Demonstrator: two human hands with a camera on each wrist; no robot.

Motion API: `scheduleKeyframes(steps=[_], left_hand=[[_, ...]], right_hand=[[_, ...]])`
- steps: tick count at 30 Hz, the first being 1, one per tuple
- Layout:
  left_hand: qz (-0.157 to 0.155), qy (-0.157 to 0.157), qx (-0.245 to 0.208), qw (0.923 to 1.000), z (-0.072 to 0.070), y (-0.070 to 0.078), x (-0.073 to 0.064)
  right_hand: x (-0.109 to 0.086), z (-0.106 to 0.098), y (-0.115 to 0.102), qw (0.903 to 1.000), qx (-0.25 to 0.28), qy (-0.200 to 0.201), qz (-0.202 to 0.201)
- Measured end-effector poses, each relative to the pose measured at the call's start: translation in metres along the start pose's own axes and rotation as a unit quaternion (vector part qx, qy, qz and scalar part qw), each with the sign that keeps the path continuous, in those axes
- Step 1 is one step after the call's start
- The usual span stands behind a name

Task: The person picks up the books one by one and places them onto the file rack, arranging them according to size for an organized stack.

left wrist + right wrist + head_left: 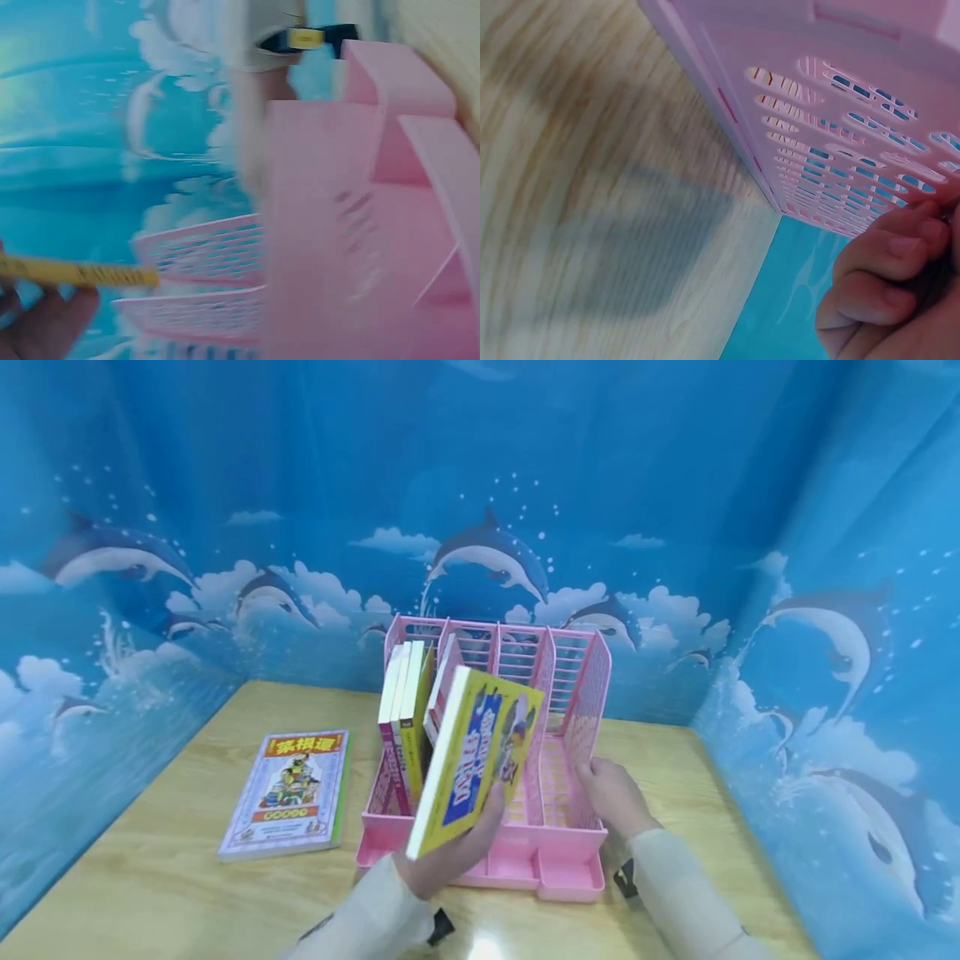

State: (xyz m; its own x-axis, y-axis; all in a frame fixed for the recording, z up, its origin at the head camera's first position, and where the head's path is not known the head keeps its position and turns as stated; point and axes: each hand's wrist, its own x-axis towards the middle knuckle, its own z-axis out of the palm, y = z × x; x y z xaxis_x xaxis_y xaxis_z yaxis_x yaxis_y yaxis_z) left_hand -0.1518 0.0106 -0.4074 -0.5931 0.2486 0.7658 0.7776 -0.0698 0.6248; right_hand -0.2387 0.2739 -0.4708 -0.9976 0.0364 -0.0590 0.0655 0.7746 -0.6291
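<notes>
Yellow book [480, 760]: centre of the head view, tilted, its top leaning toward the upper right; held above the front of the rack, over the middle slots. A blurred yellow edge [75, 274] shows at lower left of the left wrist view.
Left hand [450, 852]: lower centre of the head view; fingers curl round the yellow book's lower edge, thumb on the cover.
Right hand [611, 793]: right of centre; it rests against the rack's right side wall near the front. In the right wrist view its fingers [877, 262] curl against the perforated wall at lower right, though whether they truly grip it is unclear.
Rack [573, 868]: pink plastic, four slots with slatted dividers, standing on the table in mid-frame.
Upright books [405, 718]: several stand in the rack's leftmost slot, spines forward; another leans in the next slot, just behind the yellow book.
Flat book [288, 793]: lies cover up on the table, left of the rack, apart from it.
Table [150, 877]: light wood, filling the lower frame.
Backdrop [675, 485]: blue with dolphins and clouds, on three sides.
</notes>
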Motion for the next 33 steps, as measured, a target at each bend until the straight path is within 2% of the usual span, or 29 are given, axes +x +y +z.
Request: scheduleKeyframes(steps=[3, 4, 5, 7, 9, 11, 13, 15, 17, 19, 21, 25, 28, 30, 33], left_hand=[[-0.038, 0.019, 0.054, 0.9977, 0.009, -0.017, 0.002], [-0.069, 0.024, 0.085, 0.9937, 0.012, -0.027, 0.002], [-0.1, 0.026, 0.127, 0.9865, 0.016, -0.037, 0.001], [-0.162, 0.016, 0.197, 0.9667, 0.021, -0.047, 0.002], [-0.226, -0.017, 0.244, 0.943, 0.026, -0.054, 0.003], [-0.266, -0.058, 0.279, 0.921, 0.03, -0.059, 0.003], [-0.289, -0.086, 0.284, 0.9099, 0.033, -0.064, 0.003], [-0.294, -0.107, 0.297, 0.9022, 0.036, -0.068, 0.004], [-0.288, -0.125, 0.305, 0.8989, 0.039, -0.07, 0.004], [-0.275, -0.137, 0.312, 0.899, 0.04, -0.07, 0.005], [-0.247, -0.136, 0.336, 0.8987, 0.04, -0.067, 0.008], [-0.221, -0.127, 0.333, 0.9079, 0.033, -0.054, 0.017], [-0.23, -0.147, 0.307, 0.9117, 0.026, -0.044, 0.025], [-0.243, -0.152, 0.302, 0.909, 0.023, -0.041, 0.028], [-0.253, -0.124, 0.316, 0.9059, 0.021, -0.043, 0.029]], right_hand=[[0.0, 0.001, 0.002, 0.9999, -0.006, 0.005, -0.009], [0.0, 0.002, 0.002, 0.9999, -0.007, 0.007, -0.009], [0.0, 0.003, 0.003, 0.9999, -0.005, 0.007, -0.007], [0.0, 0.006, 0.004, 0.9999, -0.004, 0.008, -0.005], [0.0, 0.008, 0.006, 1.0, 0.008, 0.003, 0.004], [-0.001, 0.009, 0.006, 0.9998, 0.017, 0.004, 0.006], [0.0, 0.009, 0.005, 0.9997, 0.022, 0.007, 0.004], [0.001, 0.009, 0.004, 0.9996, 0.025, 0.008, 0.005], [0.002, 0.008, 0.004, 0.9996, 0.026, 0.009, 0.004], [0.003, 0.007, 0.003, 0.9995, 0.029, 0.009, 0.006], [0.003, 0.007, 0.002, 0.9995, 0.03, 0.01, 0.008], [0.002, 0.006, 0.0, 0.999, 0.042, 0.009, 0.011], [0.001, 0.006, 0.0, 0.9988, 0.047, 0.009, 0.011], [0.001, 0.007, 0.001, 0.9987, 0.049, 0.011, 0.008], [0.002, 0.007, 0.002, 0.9987, 0.049, 0.015, 0.005]])
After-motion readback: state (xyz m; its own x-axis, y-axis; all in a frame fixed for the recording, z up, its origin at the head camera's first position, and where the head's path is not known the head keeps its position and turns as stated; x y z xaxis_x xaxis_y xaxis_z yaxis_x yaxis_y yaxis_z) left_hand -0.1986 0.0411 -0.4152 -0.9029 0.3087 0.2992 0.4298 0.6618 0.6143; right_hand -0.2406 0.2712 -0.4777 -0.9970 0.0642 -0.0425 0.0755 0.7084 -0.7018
